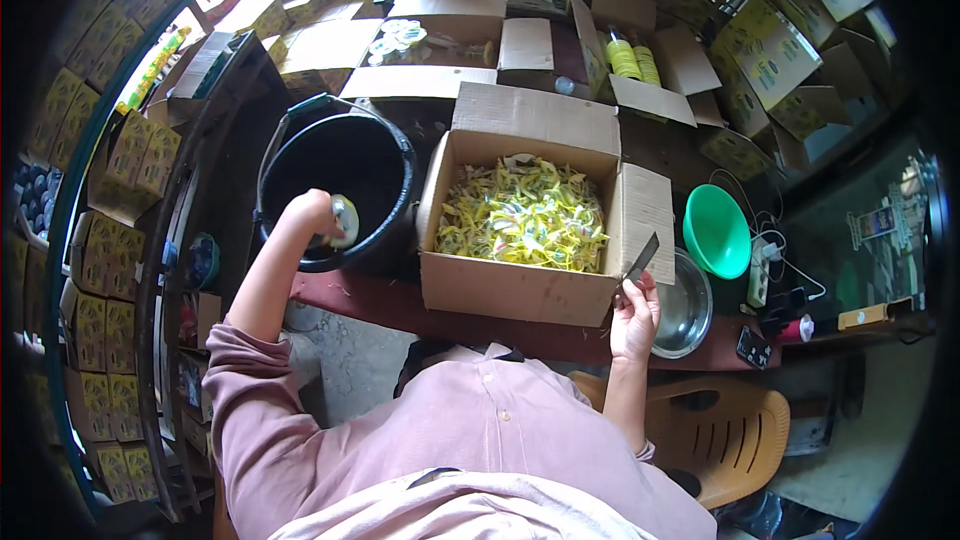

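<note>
My left hand (pixel 312 214) is over the near part of a black bucket (pixel 405 155), closed on a small round pale item (pixel 346 222) with a greenish, yellowish edge; its kind does not show clearly. In my right hand (pixel 635 318) I grip a knife (pixel 644 258), its dark blade pointing up and away beside the front right corner of a cardboard box (pixel 515 292). That box stands between my hands with its flaps folded out. A heap of yellow and whitish shredded strips (pixel 520 218) fills much of it. The bucket's handle (pixel 318 102) rests toward the far side.
Right of the box are a steel bowl (pixel 690 325), a green bowl (pixel 717 230), a power strip (pixel 758 275) and a phone (pixel 754 347). Farther back stand an open carton with white lids (pixel 400 40) and another with yellow-labelled bottles (pixel 632 60). Stacked cartons (pixel 105 300) line the left.
</note>
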A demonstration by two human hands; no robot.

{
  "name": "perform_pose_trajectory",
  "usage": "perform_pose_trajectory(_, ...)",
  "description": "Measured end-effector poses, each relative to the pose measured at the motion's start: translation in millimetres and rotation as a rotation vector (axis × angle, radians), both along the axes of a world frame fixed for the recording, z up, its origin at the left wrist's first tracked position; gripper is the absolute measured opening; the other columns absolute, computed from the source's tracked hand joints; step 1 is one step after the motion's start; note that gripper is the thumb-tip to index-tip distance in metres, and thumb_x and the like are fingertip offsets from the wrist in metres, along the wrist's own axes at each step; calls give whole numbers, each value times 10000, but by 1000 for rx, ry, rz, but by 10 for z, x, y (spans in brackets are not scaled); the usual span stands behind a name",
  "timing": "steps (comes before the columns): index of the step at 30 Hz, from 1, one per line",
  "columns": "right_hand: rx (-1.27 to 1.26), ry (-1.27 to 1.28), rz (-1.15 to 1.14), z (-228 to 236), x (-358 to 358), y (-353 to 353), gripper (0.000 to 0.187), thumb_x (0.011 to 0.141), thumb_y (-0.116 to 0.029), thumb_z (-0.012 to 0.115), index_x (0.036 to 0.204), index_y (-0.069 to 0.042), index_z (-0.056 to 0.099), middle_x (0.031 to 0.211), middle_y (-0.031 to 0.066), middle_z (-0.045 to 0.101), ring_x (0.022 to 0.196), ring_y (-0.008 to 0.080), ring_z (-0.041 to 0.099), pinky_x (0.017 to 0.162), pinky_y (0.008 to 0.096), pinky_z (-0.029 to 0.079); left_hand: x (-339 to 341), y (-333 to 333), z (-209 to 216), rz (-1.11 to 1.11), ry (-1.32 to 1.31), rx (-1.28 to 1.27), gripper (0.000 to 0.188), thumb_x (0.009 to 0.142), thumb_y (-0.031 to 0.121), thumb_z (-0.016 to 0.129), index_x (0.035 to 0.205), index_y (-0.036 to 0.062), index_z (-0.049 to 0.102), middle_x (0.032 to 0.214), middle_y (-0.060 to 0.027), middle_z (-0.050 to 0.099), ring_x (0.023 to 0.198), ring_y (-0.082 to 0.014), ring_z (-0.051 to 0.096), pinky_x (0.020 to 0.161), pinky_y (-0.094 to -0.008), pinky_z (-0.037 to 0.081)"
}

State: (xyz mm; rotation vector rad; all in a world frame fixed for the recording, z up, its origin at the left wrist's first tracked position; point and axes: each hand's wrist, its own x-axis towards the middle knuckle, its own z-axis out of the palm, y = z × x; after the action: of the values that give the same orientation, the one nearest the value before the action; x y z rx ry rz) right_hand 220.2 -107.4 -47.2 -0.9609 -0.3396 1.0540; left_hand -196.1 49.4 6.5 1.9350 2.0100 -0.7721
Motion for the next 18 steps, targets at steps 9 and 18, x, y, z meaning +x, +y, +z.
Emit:
perform_pose_trajectory(9, -11, -12, -55, -15, 342, -79, 318, 762, 39, 560, 1058, -67, 509, 808, -9, 573, 713, 62, 510, 623, 210, 408, 178, 41, 90, 46, 107, -267, 431, 562, 400, 765, 758, 27, 676, 742, -93, 658, 678, -212, 645, 670, -312, 514)
perform_pose_trajectory(18, -8, -9, -59, -10, 449, 163, 326, 750, 25, 579, 1054, -67, 502, 815, -17, 555, 693, 50, 489, 619, 186, 390, -42, 166, -83, 11, 67, -265, 1000, 508, 397, 791, 1277, -3, 292, 1076, -198, 563, 983, -282, 568, 833, -324, 465)
